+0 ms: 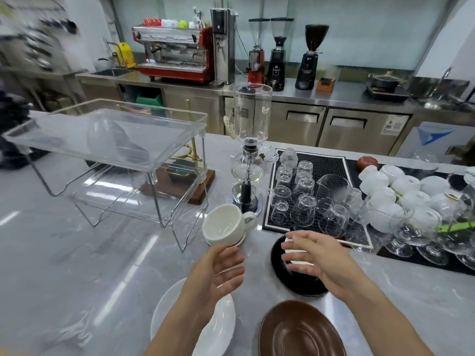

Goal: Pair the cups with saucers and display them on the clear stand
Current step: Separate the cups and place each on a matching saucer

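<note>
A white cup (pixel 223 224) with its handle to the right sits tilted on a small stack of white saucers (pixel 232 243) just in front of the clear stand (pixel 120 150). My left hand (pixel 218 274) is right below that stack, fingers spread, fingertips at its base. My right hand (pixel 314 258) hovers with spread fingers around another white cup (pixel 295 251) that stands on a black saucer (pixel 295 281); the hand hides most of this cup. The stand's top and lower shelf hold no cups.
A white plate (pixel 221 327) and a brown plate (pixel 300 332) lie near the front edge. A glass siphon brewer (pixel 250 155) stands behind the cup. A black mat (pixel 331 160) carries upturned glasses; several white cups (pixel 401 188) are piled at the right.
</note>
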`<state>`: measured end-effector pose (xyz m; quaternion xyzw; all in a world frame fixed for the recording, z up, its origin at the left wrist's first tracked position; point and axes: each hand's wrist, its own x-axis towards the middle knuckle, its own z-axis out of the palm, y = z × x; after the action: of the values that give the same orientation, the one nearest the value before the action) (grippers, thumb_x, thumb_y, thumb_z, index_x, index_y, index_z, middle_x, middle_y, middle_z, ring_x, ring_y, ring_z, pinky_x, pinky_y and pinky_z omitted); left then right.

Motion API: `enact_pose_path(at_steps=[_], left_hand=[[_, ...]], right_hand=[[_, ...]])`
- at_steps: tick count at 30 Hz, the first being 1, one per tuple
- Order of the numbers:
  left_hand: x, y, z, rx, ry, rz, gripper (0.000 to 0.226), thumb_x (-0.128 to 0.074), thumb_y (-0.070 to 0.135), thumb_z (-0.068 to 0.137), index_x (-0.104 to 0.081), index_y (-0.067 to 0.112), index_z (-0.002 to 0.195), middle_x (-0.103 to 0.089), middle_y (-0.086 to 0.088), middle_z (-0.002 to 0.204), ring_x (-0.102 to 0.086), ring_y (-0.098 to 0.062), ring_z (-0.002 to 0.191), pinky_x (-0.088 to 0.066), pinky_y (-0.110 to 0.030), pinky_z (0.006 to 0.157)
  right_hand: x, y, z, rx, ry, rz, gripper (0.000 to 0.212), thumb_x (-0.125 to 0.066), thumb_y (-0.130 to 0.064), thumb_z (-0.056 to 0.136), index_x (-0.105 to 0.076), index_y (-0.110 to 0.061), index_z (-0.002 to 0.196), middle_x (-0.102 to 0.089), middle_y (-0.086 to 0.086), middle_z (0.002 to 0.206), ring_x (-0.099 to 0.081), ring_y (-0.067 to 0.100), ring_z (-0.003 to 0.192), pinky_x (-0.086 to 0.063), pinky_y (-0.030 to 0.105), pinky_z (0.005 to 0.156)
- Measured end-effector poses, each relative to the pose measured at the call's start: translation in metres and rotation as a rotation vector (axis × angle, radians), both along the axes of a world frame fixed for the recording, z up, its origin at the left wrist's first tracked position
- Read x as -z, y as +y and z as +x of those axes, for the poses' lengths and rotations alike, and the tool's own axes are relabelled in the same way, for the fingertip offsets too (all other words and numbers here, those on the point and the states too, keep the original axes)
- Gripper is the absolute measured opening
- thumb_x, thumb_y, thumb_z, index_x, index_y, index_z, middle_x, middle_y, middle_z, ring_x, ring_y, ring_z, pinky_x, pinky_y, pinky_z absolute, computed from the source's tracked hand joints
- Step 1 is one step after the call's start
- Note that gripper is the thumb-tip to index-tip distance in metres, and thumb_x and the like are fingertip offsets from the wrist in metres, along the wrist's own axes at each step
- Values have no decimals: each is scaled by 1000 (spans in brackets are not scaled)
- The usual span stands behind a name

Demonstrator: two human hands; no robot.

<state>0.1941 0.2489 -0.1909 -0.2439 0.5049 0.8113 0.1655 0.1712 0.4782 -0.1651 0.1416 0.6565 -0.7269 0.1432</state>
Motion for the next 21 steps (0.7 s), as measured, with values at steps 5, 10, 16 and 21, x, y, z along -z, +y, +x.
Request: enact_pose_path(at_steps=[5, 10, 16, 21], left_hand=[[-1, -21, 0, -91, -13, -33, 39, -61, 36, 93, -76, 1, 101, -79, -14, 87, -74, -28, 75, -60, -41, 76], [1, -33, -8, -190, -11, -82, 36, -60, 36, 96, -75, 3, 100, -75, -15, 95, -70, -32, 87, -59, -44, 79], [1, -41, -23, -268, -27, -53, 31, -60, 34, 97, -70, 5, 100, -70, -12, 96, -67, -32, 88, -58, -45, 80], [0, -44, -34, -285, -41, -15, 38, -56, 38, 99, -66, 5, 115, -65, -14, 112, -68, -36, 97, -58, -52, 85]], right_hand=[[1, -28, -16, -65, -3, 45, 26, -58, -24, 98, -67, -3, 109, -68, 14, 101, -68, 27, 84, -60, 42, 75], [-2, -46, -35, -80, 4, 67, 31, -59, -28, 97, -65, 0, 110, -65, 12, 102, -69, 24, 78, -61, 40, 67], [1, -61, -59, -38, 1, 57, 27, -65, -32, 93, -65, -7, 104, -62, 12, 111, -70, 26, 80, -61, 34, 56], [8, -68, -75, -72, 4, 75, 26, -68, -31, 91, -67, -9, 105, -63, 10, 107, -72, 27, 83, -63, 42, 67]])
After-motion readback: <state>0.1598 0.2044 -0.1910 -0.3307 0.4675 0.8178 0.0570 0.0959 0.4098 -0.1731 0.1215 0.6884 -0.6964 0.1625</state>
